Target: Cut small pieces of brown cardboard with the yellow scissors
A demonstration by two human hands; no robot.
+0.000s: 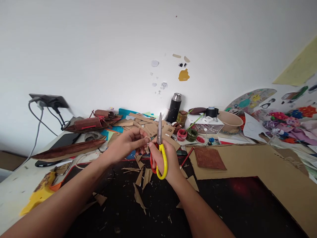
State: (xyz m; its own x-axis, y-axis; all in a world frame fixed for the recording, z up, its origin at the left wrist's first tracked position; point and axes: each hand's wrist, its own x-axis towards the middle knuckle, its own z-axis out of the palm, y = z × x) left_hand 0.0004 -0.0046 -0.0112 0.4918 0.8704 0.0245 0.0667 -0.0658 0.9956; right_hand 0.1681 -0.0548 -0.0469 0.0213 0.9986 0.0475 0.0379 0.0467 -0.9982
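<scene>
In my right hand [166,158] is a pair of scissors [162,160] with one yellow and one red handle loop. Its blades are together and point upward, toward the wall. My left hand [132,140] is closed, thumb against fingers, on a small brown piece [148,139] that looks like cardboard and is mostly hidden. The fingertips of both hands nearly meet above the dark work surface [163,205]. Cut cardboard scraps [140,198] lie below the hands, and a pile of cardboard pieces [151,129] lies just behind them.
A black thermos [174,109], paint jars [182,134] and a white box [205,124] stand along the wall. A brown-painted square [210,158] rests on a large cardboard sheet [247,162] at right. Brown-painted cardboard models [86,124] and a yellow object [41,195] are at left.
</scene>
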